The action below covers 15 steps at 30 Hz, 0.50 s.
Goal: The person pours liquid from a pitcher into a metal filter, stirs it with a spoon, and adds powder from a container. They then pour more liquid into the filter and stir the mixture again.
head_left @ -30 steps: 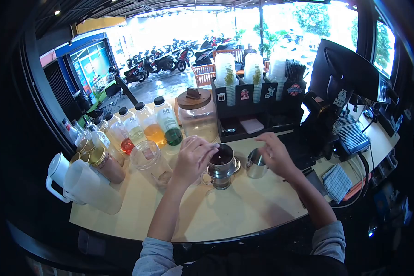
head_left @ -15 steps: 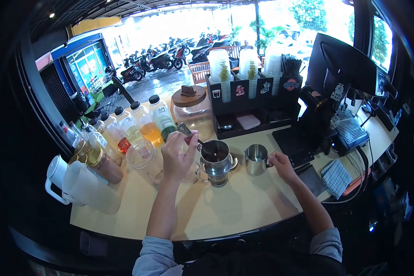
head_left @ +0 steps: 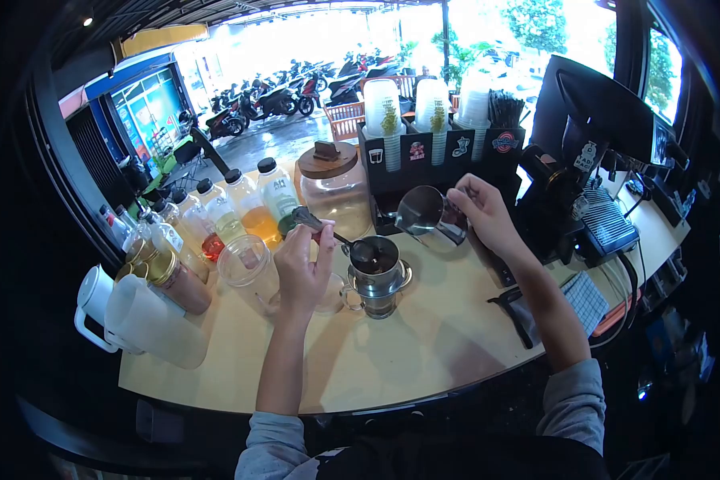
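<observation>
My left hand [head_left: 304,260] pinches the dark handle of a spoon [head_left: 334,234] that slants down into a metal drip coffee filter [head_left: 376,276]. Dark contents show inside the filter, though part of the spoon's end is hard to make out. The filter rests on a small glass mug [head_left: 380,306] with a clear handle. Gripped by its handle, a steel milk pitcher [head_left: 444,234] is raised and tilted to the left in my right hand [head_left: 488,212]. Its mouth is above and right of the filter, apart from it. No stream of liquid is visible.
Bottles of coloured syrup [head_left: 260,216], a wooden-lidded glass jar [head_left: 336,200] and a plastic pitcher [head_left: 148,320] stand left. Behind is a black cup holder [head_left: 448,160]. An empty clear jug [head_left: 248,272] is beside my left hand. A black-handled tool [head_left: 520,320] and checked cloth [head_left: 586,300] lie right.
My right hand has lifted the milk pitcher off the table and tipped it toward the filter. My left hand keeps the spoon in the filter, nearly still. The black-handled tool is now uncovered.
</observation>
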Each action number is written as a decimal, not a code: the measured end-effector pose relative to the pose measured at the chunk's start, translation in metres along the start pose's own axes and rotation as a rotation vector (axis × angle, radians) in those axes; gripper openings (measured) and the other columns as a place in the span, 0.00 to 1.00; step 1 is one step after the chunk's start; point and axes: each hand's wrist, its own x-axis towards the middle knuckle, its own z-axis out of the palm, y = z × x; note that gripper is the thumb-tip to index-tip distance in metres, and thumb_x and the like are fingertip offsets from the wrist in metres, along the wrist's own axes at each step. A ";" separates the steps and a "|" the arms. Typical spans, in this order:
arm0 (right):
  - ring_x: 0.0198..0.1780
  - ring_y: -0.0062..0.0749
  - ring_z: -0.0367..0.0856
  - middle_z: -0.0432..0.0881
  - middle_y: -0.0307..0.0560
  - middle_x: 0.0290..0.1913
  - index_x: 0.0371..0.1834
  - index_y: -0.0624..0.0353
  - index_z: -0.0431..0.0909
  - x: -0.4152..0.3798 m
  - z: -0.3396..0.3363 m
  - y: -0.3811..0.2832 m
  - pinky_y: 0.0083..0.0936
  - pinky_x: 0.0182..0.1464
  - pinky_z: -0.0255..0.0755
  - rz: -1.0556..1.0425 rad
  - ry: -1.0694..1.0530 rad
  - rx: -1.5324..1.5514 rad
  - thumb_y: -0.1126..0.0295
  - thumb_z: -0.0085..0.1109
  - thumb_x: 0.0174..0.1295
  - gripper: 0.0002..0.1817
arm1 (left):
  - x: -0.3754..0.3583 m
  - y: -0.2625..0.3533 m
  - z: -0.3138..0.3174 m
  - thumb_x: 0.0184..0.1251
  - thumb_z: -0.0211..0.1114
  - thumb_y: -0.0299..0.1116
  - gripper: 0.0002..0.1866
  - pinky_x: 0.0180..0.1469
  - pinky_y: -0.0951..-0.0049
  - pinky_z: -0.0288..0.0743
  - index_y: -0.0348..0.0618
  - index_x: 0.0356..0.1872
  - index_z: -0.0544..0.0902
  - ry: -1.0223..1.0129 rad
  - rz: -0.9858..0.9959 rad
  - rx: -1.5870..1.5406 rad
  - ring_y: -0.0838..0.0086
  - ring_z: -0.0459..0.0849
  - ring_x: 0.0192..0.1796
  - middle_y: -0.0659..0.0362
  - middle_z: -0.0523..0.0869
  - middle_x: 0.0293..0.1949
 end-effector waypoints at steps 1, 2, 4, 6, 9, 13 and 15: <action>0.28 0.09 0.68 0.74 0.32 0.26 0.32 0.60 0.71 0.006 0.003 -0.002 0.12 0.30 0.64 0.002 -0.003 0.002 0.68 0.56 0.70 0.10 | 0.000 0.000 -0.001 0.67 0.62 0.26 0.05 0.34 0.71 0.74 0.35 0.36 0.82 0.001 -0.003 0.003 0.69 0.83 0.29 0.56 0.84 0.25; 0.27 0.08 0.67 0.73 0.31 0.26 0.31 0.60 0.70 0.012 0.006 -0.003 0.12 0.29 0.63 -0.029 -0.043 -0.030 0.68 0.57 0.69 0.10 | -0.001 0.000 0.000 0.67 0.61 0.26 0.05 0.34 0.71 0.74 0.34 0.36 0.82 0.008 -0.005 0.003 0.69 0.83 0.29 0.55 0.83 0.25; 0.25 0.06 0.64 0.69 0.28 0.22 0.30 0.61 0.69 0.023 0.013 -0.006 0.11 0.27 0.62 -0.081 -0.080 -0.142 0.68 0.59 0.68 0.12 | -0.001 0.002 0.000 0.67 0.61 0.26 0.05 0.34 0.71 0.74 0.34 0.35 0.82 0.016 -0.012 0.006 0.70 0.83 0.29 0.55 0.83 0.25; 0.25 0.06 0.64 0.67 0.28 0.20 0.30 0.61 0.69 0.031 0.019 -0.008 0.11 0.27 0.63 -0.083 -0.103 -0.217 0.68 0.60 0.67 0.12 | 0.000 0.004 -0.001 0.67 0.61 0.25 0.05 0.33 0.72 0.74 0.33 0.36 0.82 0.021 -0.008 -0.009 0.70 0.83 0.28 0.55 0.83 0.25; 0.25 0.06 0.65 0.65 0.27 0.18 0.29 0.61 0.68 0.032 0.032 -0.022 0.12 0.27 0.64 -0.070 -0.142 -0.299 0.69 0.61 0.66 0.13 | 0.000 0.005 -0.002 0.67 0.61 0.25 0.05 0.33 0.71 0.73 0.33 0.36 0.81 0.013 -0.016 -0.008 0.69 0.82 0.28 0.55 0.82 0.25; 0.26 0.08 0.68 0.65 0.29 0.18 0.29 0.63 0.69 0.033 0.042 -0.032 0.14 0.26 0.66 -0.063 -0.183 -0.286 0.70 0.62 0.65 0.12 | 0.000 0.003 -0.001 0.67 0.61 0.26 0.05 0.33 0.70 0.73 0.34 0.36 0.81 0.008 -0.009 -0.003 0.68 0.81 0.28 0.54 0.81 0.25; 0.26 0.08 0.70 0.66 0.30 0.19 0.30 0.64 0.69 0.033 0.044 -0.036 0.14 0.26 0.67 -0.069 -0.190 -0.329 0.70 0.62 0.65 0.12 | 0.001 0.003 -0.001 0.67 0.61 0.26 0.05 0.33 0.69 0.73 0.34 0.35 0.81 0.012 -0.005 -0.012 0.68 0.81 0.28 0.54 0.81 0.25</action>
